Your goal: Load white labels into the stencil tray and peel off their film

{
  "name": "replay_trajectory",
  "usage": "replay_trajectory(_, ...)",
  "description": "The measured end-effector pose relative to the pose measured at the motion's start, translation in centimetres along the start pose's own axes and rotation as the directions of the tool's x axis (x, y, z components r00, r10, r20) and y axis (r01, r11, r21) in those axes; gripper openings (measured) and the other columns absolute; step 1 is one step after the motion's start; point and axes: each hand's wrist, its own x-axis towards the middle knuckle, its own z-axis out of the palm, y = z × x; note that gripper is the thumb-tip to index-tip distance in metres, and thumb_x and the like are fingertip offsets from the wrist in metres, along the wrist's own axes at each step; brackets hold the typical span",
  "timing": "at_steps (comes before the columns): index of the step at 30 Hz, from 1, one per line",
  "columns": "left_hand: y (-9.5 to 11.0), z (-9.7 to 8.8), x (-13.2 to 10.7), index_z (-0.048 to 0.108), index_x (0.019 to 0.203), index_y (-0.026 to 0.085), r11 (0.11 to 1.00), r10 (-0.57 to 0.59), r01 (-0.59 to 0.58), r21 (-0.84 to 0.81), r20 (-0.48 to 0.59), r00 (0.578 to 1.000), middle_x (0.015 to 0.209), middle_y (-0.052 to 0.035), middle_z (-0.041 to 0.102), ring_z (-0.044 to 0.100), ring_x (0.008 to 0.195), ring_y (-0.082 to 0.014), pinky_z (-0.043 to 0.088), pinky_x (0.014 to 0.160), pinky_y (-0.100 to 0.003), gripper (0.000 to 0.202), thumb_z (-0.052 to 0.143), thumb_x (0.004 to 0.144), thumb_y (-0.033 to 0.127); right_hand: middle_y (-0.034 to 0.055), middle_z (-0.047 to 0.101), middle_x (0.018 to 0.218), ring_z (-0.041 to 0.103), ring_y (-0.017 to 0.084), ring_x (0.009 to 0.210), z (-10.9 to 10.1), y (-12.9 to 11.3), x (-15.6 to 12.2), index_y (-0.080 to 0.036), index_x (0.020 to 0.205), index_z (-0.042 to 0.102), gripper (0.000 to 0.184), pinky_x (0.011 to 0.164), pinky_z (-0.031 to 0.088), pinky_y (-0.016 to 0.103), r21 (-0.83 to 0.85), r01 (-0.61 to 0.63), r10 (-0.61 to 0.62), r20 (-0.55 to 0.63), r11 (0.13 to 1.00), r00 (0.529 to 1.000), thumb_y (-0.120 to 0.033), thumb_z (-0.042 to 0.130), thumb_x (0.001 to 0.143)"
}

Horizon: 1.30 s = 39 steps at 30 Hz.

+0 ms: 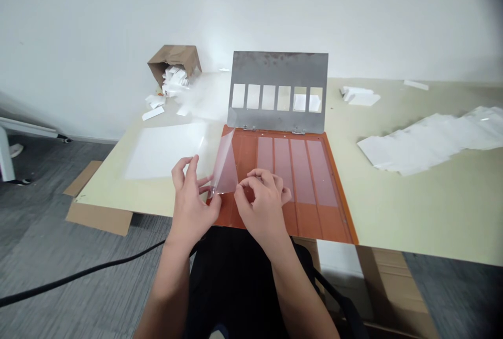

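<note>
An orange slotted tray (314,213) lies at the near edge of the table, its grey metal lid (279,69) with several window cut-outs hinged upright behind it. Clear plastic strips (302,171) fill the tray's right-hand slots. Both hands hold one clear plastic strip (225,163) tilted over the tray's left slots. My left hand (192,197) pinches its lower left corner, with the other fingers spread. My right hand (263,203) is curled, pinching the strip's lower right edge.
A clear sheet (165,153) lies left of the tray. A tipped cardboard box (175,61) spills white slips at the back left. A pile of clear bags (436,140) covers the right side, with white paper pieces (359,95) behind. A black cable (78,276) crosses the floor.
</note>
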Motion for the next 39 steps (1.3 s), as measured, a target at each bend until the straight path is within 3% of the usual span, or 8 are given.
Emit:
replay_trajectory(5, 0.0, -0.2, 0.1, 0.026, 0.152, 0.029, 1.0, 0.004, -0.004, 0.015, 0.046, 0.999, 0.147, -0.0137, 0.024, 0.07, 0.103, -0.0218, 0.063, 0.089, -0.044, 0.082, 0.06, 0.079, 0.017, 0.0029, 0.064, 0.115, 0.048, 0.025, 0.113, 0.0, 0.1, 0.2, -0.023, 0.078, 0.067, 0.016, 0.092, 0.024, 0.045, 0.004, -0.016, 0.016, 0.023, 1.0, 1.0, -0.026, 0.056, 0.089)
replay_trajectory(11, -0.2, -0.5, 0.1, 0.027, 0.152, 0.026, 0.998, -0.036, 0.036, 0.056, 0.013, 0.999, 0.148, -0.0154, 0.024, 0.069, 0.104, -0.0232, 0.061, 0.093, -0.047, 0.083, 0.062, 0.077, 0.016, 0.0033, 0.064, 0.114, 0.048, 0.026, 0.113, -0.2, 0.7, 0.6, -0.023, 0.076, 0.067, 0.015, 0.091, 0.024, 0.046, -0.035, -0.038, 0.037, -0.038, 0.999, 0.999, -0.025, 0.056, 0.087)
replay_trajectory(19, 0.1, 0.0, 0.5, 0.03, 0.151, 0.025, 0.989, -0.146, 0.145, -0.013, -0.085, 0.986, 0.15, -0.0176, 0.021, 0.072, 0.1, -0.0249, 0.066, 0.077, -0.04, 0.081, 0.069, 0.081, 0.03, 0.0046, 0.065, 0.113, 0.048, 0.027, 0.112, 0.2, 0.9, -0.2, -0.022, 0.075, 0.067, 0.012, 0.093, 0.022, 0.048, -0.126, 0.001, -0.011, -0.078, 0.992, 0.997, -0.022, 0.06, 0.086)
replay_trajectory(28, 1.0, 0.7, 1.5, 0.037, 0.147, 0.019, 0.973, -0.23, 0.229, -0.03, -0.198, 0.953, 0.148, -0.0202, 0.025, 0.074, 0.09, -0.0214, 0.064, 0.083, -0.04, 0.072, 0.068, 0.082, 0.027, 0.0067, 0.065, 0.11, 0.048, 0.029, 0.108, 0.6, 1.1, -1.0, -0.021, 0.074, 0.066, 0.013, 0.092, 0.023, 0.051, -0.283, 0.004, -0.048, -0.15, 0.959, 0.988, -0.02, 0.058, 0.085)
replay_trajectory(39, 2.0, 1.5, 2.5, 0.038, 0.145, 0.013, 0.962, -0.268, 0.273, 0.004, -0.179, 0.947, 0.148, -0.0225, 0.025, 0.073, 0.094, -0.023, 0.061, 0.094, -0.046, 0.069, 0.066, 0.082, 0.023, 0.0078, 0.064, 0.11, 0.046, 0.029, 0.106, 0.8, 1.3, -1.8, -0.019, 0.074, 0.064, 0.012, 0.091, 0.023, 0.051, -0.422, -0.004, -0.091, -0.205, 0.907, 0.974, -0.02, 0.057, 0.084)
